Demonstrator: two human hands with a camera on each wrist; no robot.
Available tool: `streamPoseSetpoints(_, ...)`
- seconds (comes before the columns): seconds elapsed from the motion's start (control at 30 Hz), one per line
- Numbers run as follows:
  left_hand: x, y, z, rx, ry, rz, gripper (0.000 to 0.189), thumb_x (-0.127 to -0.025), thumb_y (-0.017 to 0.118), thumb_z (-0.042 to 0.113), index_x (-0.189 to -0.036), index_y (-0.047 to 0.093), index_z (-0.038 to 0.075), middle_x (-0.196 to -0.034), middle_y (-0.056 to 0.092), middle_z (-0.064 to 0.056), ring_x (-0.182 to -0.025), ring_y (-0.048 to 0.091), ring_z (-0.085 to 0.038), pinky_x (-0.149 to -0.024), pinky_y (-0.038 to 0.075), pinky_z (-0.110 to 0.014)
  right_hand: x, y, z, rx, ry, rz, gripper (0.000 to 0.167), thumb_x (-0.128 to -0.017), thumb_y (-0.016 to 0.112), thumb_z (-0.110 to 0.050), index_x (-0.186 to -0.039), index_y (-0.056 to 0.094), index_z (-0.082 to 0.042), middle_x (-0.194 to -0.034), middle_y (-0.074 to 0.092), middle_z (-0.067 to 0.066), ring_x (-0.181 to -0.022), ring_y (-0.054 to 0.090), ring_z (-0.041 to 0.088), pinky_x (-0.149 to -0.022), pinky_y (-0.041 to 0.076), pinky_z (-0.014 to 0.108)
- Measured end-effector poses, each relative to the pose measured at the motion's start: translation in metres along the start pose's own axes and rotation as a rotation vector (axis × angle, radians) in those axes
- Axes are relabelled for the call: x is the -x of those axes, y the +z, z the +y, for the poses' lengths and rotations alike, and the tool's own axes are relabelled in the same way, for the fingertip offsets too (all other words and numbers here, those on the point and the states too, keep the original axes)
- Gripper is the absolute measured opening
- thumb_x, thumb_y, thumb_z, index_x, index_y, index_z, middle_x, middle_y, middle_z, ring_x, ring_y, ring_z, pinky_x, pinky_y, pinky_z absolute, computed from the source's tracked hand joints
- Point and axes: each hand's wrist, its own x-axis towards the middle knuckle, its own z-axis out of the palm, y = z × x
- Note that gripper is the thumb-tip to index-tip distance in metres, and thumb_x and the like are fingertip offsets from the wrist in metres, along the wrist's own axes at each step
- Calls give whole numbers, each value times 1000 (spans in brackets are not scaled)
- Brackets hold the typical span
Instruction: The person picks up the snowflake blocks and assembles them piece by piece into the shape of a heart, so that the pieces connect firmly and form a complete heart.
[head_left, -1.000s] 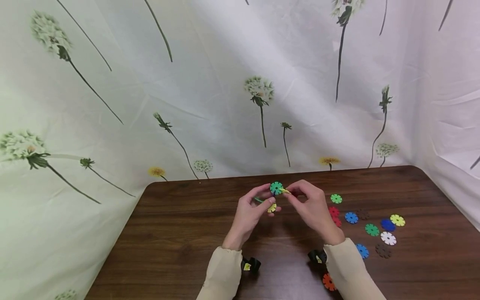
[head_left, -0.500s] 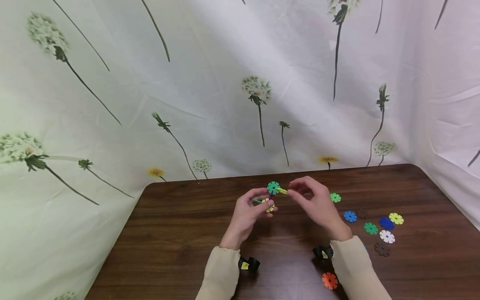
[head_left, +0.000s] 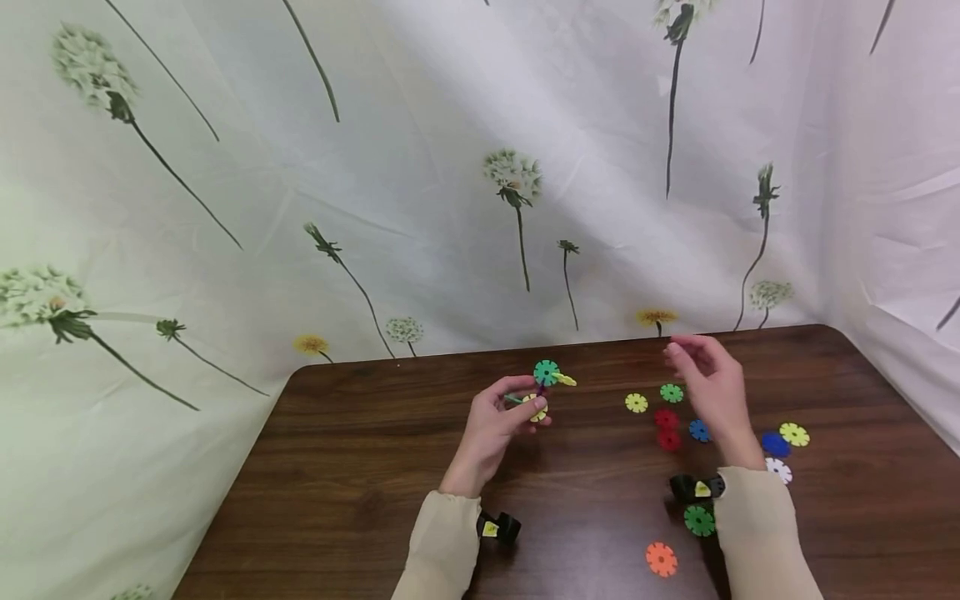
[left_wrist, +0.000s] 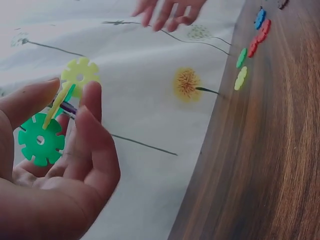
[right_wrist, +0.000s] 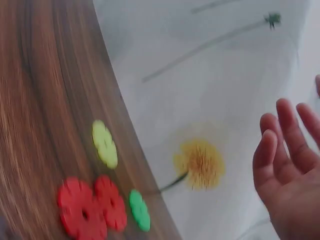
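My left hand (head_left: 486, 429) pinches a cluster of joined notched plastic discs between thumb and fingers, held up over the table. At its top is a green disc (head_left: 547, 372), with a yellow disc (head_left: 566, 379) slotted edge-on at its right. Lower down another yellow disc (head_left: 535, 408) sits beside the thumb. In the left wrist view a purple piece (left_wrist: 69, 107) shows among them, partly hidden by the fingers. My right hand (head_left: 716, 396) is raised over the loose discs at right, its fingers relaxed and loosely bent. The right wrist view shows nothing in its fingers (right_wrist: 287, 135).
Loose discs lie on the brown wooden table (head_left: 360, 467): a yellow one (head_left: 637, 403), a light green one (head_left: 671, 392), red ones (head_left: 667, 418), a blue one (head_left: 699, 430), and an orange one (head_left: 662, 559) in front. A flower-printed cloth (head_left: 420, 167) hangs behind.
My right hand has let go of the yellow disc on the cluster and moved right and up. It uncovers loose yellow and red discs. The left hand has stayed nearly still.
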Motion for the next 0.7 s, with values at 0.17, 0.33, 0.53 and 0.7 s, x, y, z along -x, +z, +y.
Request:
streamPoseSetpoints(0.17,-2,-1,2,-14,0,26,40,-87,73,16,-121,59,1,-92,68,1,-71,71,-11,-66,51,-26,-5,-18,15,239,179,-65,51,-95,58,-40,-125,56,1,-109,62,7,-95,56,14,-71,46,15)
streamPoseSetpoints(0.33,-2,-2,3,-16,-5,26,39,-87,72,13,-121,59,1,-94,69,-1,-70,70,-11,-67,50,-27,-8,-25,29,384,282,-232,56,-96,57,-39,-128,51,6,-121,55,30,-106,54,38,-78,46,33)
streamPoseSetpoints(0.53,-1,-1,4,-17,-1,14,43,-88,71,13,-128,56,6,-115,65,-19,-71,70,-11,-68,49,-26,-10,-24,38,437,301,-380,54,-93,63,-31,-128,50,8,-121,52,33,-105,51,43,-84,46,51)
streamPoseSetpoints(0.7,1,-1,4,-18,-4,14,45,-88,71,14,-129,55,8,-119,63,-23,-71,70,-10,-68,49,-26,-11,-25,41,458,327,-455,53,-91,66,-26,-128,50,7,-124,49,35,-115,36,51,-93,33,61)
